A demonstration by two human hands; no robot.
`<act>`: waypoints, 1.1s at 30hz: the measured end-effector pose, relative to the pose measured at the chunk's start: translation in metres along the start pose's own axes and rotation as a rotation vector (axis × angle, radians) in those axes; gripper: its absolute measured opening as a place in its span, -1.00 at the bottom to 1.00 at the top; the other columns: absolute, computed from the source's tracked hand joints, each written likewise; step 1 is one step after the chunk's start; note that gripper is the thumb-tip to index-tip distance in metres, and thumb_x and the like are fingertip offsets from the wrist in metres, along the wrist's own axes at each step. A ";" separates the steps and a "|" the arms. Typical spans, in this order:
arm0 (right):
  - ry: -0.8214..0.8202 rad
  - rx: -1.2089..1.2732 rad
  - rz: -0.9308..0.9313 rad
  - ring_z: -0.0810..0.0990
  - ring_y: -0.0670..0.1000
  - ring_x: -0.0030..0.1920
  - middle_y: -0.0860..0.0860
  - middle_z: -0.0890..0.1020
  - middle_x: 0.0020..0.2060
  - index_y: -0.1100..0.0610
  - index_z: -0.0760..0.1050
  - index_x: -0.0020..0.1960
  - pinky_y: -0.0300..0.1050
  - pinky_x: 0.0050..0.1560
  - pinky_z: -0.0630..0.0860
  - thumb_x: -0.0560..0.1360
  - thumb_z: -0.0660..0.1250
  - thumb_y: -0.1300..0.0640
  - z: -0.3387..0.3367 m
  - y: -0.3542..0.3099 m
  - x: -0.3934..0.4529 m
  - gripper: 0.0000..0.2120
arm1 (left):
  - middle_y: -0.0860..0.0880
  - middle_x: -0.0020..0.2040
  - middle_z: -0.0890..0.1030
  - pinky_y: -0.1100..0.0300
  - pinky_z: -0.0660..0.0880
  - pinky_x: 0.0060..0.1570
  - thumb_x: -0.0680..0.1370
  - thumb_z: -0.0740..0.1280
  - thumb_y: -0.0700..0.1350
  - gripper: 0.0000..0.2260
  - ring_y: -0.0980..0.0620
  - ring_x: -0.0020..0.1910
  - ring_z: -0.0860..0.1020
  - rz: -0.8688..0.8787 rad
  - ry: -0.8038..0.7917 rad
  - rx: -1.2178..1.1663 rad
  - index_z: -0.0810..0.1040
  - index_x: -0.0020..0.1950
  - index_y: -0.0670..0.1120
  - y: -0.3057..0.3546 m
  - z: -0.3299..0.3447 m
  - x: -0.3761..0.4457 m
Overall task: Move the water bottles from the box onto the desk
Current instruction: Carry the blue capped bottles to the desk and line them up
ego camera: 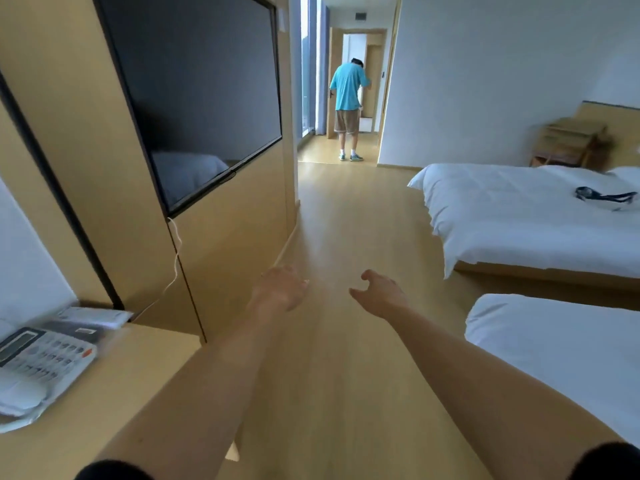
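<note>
Hands, left point(282, 289) and right point(379, 294), reach out empty, fingers loose, beside the telephone's surface point(138, 375); no box visible, so probably finding it comes next.

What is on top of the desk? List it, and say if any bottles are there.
On the desk sit a telephone and some papers behind it. No water bottles or box are in view. The desk's left part is out of frame.

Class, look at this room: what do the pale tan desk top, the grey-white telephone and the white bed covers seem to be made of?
Pale tan desk top: probably wood laminate, matte, with an even tone matching the wall panels. Grey-white telephone: likely moulded plastic, smooth, with rows of buttons. White bed covers: woven fabric, probably cotton, soft, creased and draping at the edges. The picture is blurred, so finer grain cannot be told.
</note>
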State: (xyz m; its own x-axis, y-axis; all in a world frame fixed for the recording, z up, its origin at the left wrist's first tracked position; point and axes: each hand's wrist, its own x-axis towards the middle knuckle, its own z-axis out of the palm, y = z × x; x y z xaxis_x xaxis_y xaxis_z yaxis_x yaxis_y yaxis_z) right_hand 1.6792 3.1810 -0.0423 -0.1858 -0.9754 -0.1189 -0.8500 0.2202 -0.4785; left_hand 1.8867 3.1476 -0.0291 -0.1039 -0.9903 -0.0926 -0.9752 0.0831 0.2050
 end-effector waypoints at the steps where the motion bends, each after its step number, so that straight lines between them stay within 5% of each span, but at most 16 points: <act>1: 0.004 0.002 0.020 0.42 0.15 0.44 0.12 0.49 0.41 0.03 0.36 0.50 0.01 0.40 0.39 0.59 0.29 -0.19 -0.006 0.013 0.006 -0.44 | -0.10 0.53 0.38 0.00 0.35 0.39 0.66 0.15 0.19 -0.48 -0.15 0.46 0.40 0.020 -0.013 -0.001 0.31 0.57 -0.01 0.013 0.004 0.011; 8: 0.024 0.020 0.135 0.43 0.14 0.43 0.10 0.49 0.42 0.06 0.35 0.50 0.04 0.40 0.40 0.61 0.26 -0.17 -0.034 0.069 0.048 -0.46 | -0.04 0.53 0.35 -0.02 0.37 0.39 0.68 0.04 0.15 -0.54 -0.11 0.47 0.37 0.196 -0.082 0.152 0.31 0.54 0.01 0.091 0.026 0.078; 14: 0.030 0.017 0.210 0.49 0.10 0.36 0.07 0.47 0.42 0.00 0.33 0.51 -0.01 0.30 0.48 0.55 0.36 -0.12 -0.046 0.090 0.103 -0.42 | -0.09 0.47 0.43 0.04 0.40 0.29 0.66 0.15 0.14 -0.57 -0.14 0.42 0.43 0.189 -0.086 0.054 0.35 0.50 0.04 0.124 0.042 0.155; 19: 0.017 -0.004 0.256 0.51 0.06 0.31 0.03 0.51 0.38 -0.01 0.32 0.51 -0.09 0.18 0.49 0.53 0.37 -0.02 -0.059 0.087 0.180 -0.42 | -0.12 0.46 0.42 0.01 0.40 0.31 0.66 0.15 0.16 -0.55 -0.15 0.42 0.42 0.243 -0.125 0.063 0.33 0.51 0.01 0.138 0.041 0.243; 33: 0.038 -0.034 0.320 0.50 0.08 0.35 0.02 0.50 0.40 -0.04 0.32 0.51 -0.02 0.26 0.48 0.56 0.34 -0.12 -0.081 0.067 0.386 -0.45 | -0.16 0.46 0.42 0.00 0.40 0.34 0.67 0.16 0.12 -0.56 -0.18 0.44 0.41 0.311 -0.179 0.058 0.34 0.51 -0.02 0.165 0.016 0.453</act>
State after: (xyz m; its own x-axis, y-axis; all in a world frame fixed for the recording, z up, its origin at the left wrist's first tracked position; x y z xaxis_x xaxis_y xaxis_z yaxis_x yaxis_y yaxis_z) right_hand 1.5106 2.8178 -0.0494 -0.4636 -0.8568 -0.2259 -0.7614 0.5156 -0.3929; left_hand 1.6754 2.7143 -0.0532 -0.4244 -0.8820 -0.2046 -0.9007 0.3882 0.1948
